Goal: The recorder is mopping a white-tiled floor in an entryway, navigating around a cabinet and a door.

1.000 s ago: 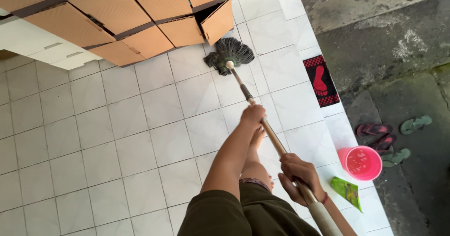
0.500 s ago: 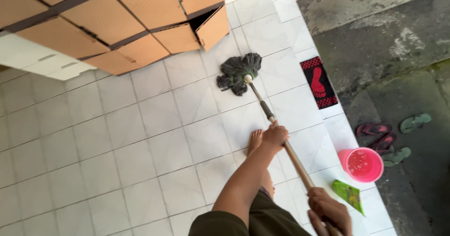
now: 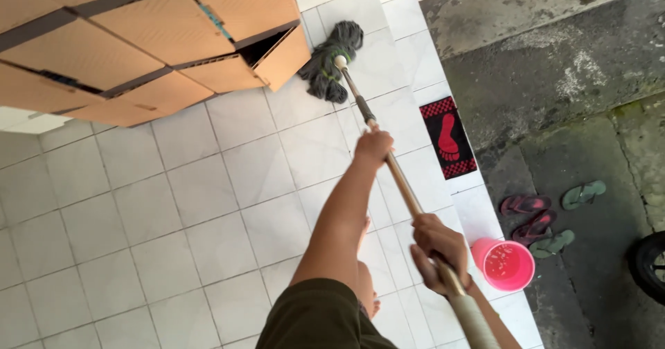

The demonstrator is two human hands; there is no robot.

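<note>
The left hand [image 3: 375, 146] is wrapped tight around the mop handle [image 3: 395, 176] about halfway along its length, arm stretched out; the right hand [image 3: 438, 250] is clenched on the same handle nearer its top end, close to the body; the handle runs slanting away between them to the mop head [image 3: 331, 62], a dark stringy bundle lying on the white tiled floor [image 3: 208, 203] just beside the corner of a stack of brown cardboard boxes [image 3: 159, 44]; one bare foot shows partly under the left forearm; to the right of the right hand stands a pink bucket [image 3: 504, 264] at the edge of the tiles; a red and black doormat [image 3: 448, 137] lies along that same edge; beyond it, on grey concrete, lie several sandals [image 3: 547, 214], red and green.
</note>
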